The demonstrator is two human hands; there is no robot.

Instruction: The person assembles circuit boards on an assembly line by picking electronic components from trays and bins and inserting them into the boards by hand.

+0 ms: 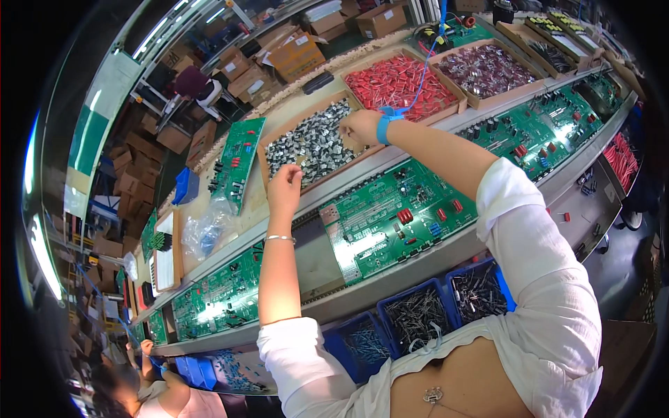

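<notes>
Both my hands reach into a cardboard box [268, 143] full of small grey and black components [315, 139]. My left hand [284, 187] sits at the box's near edge, fingers pinched around something small I cannot make out. My right hand [362, 127] is curled over the components at the box's right side, and what it holds is hidden. A blue wrist strap [384, 125] with a blue cord wraps my right wrist. A silver bracelet [279, 239] is on my left wrist. Below the box, a green circuit board [390, 216] lies on the conveyor line.
Boxes of red components [398, 82] and dark red components [484, 70] stand to the right. More green boards [536, 129] lie along the line and one leans at the left [237, 164]. Blue bins [418, 317] of parts sit near me. Another person [157, 393] works at lower left.
</notes>
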